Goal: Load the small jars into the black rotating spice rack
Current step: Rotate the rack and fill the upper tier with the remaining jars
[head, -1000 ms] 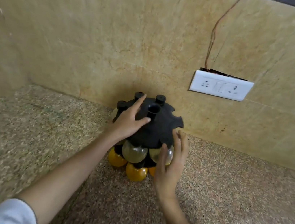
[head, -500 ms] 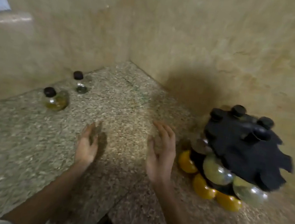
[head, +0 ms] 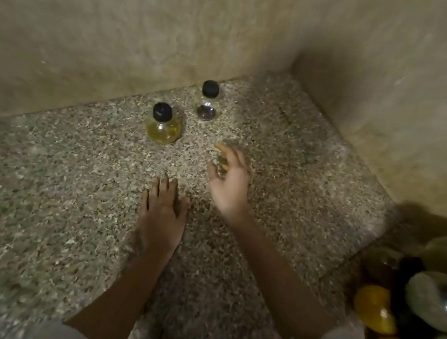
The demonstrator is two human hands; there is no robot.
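Both our hands empty. Right hand (head: 229, 181), fingers loosely spread, sits nearer the clear jar (head: 208, 101), up-left of fingertips; left hand (head: 163, 209) lies flat.

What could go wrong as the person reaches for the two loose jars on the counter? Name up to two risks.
1. The two jars stand close together near the wall; the open right hand reaching for one might knock over the other.
2. The rack sits far right, at the frame's edge, already crowded with round jars. Carrying a jar across and slotting it in could bump or dislodge one. The left hand holds nothing.
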